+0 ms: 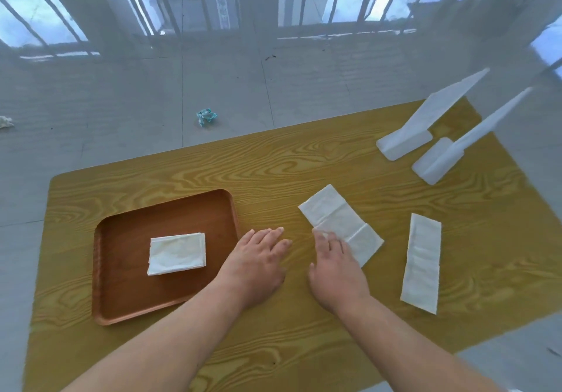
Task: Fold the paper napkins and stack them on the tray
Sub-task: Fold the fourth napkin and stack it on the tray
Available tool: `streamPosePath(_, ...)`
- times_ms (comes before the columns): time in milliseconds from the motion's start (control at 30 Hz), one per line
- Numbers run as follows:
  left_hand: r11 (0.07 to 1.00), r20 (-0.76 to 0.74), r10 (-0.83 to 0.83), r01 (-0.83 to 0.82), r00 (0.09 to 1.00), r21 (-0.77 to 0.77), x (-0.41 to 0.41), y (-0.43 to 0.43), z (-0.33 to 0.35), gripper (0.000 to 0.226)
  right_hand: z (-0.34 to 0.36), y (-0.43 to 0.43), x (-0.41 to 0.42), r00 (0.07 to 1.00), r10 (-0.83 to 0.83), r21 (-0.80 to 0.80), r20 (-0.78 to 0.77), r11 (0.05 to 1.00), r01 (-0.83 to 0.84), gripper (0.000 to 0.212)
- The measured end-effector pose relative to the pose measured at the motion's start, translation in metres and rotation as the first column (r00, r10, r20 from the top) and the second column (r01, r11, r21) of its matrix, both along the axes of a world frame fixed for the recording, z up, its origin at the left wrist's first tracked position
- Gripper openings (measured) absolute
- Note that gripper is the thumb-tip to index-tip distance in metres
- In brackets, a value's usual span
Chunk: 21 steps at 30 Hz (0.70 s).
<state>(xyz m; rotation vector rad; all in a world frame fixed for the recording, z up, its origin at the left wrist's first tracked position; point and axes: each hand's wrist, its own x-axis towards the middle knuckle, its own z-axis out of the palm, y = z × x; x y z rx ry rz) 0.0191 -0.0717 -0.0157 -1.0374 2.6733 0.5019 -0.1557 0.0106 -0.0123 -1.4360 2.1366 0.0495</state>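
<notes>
A brown wooden tray (121,303) lies at the left of the yellow wood-grain table, with a folded white napkin stack (177,253) in its middle. A long white napkin (337,218) lies slanted at the table's centre right. My right hand (336,267) rests flat on that napkin's near edge, fingertips pressing it down. My left hand (258,264) lies open and flat on the bare table between the tray and the napkin, holding nothing. Another long napkin strip (422,262) lies further right, untouched.
Two white plastic stands (404,145) (438,163) sit at the table's far right corner. On the glossy grey floor beyond lie a crumpled teal scrap (206,116) and a white scrap (5,121). The table's (304,166) far edge runs diagonally.
</notes>
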Motion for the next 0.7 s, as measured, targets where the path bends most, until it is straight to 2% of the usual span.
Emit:
streamPosePath(67,1.0,-0.019,-0.01,0.01,1.0,-0.003,-0.007,0.002,-0.003,0.061,0.006,0.0,0.015,0.996,0.038,-0.077,0.084,0.997,-0.031,0.064)
streamPosePath(167,0.999,-0.023,-0.038,0.038,0.999,-0.029,-0.012,0.005,-0.008,0.058,0.013,0.001,0.011,0.991,0.112,-0.168,0.078,0.981,-0.098,0.064)
streamPosePath(267,0.999,0.006,-0.008,0.008,1.0,-0.037,-0.009,0.006,-0.012,0.055,0.007,0.009,-0.011,0.986,0.161,-0.117,0.036,0.981,-0.156,0.045)
streamPosePath(400,0.997,-0.011,0.011,-0.012,1.0,-0.074,-0.008,0.009,-0.012,0.058,0.003,0.02,-0.028,0.969,0.188,-0.112,0.161,0.979,-0.172,0.049)
streamPosePath(500,0.992,-0.076,-0.112,0.107,0.991,-0.069,-0.011,0.017,-0.01,0.062,0.003,0.023,-0.032,0.964,0.144,-0.171,0.223,0.979,-0.107,0.046)
streamPosePath(600,0.978,-0.035,-0.199,0.196,0.979,-0.065,-0.014,0.025,-0.01,0.06,0.003,0.025,-0.033,0.969,0.155,-0.216,0.191,0.97,-0.113,0.04)
streamPosePath(700,0.982,0.011,-0.174,0.174,0.985,-0.069,-0.014,0.024,-0.012,0.046,0.001,0.027,-0.034,0.973,0.199,-0.211,0.117,0.962,-0.172,0.036)
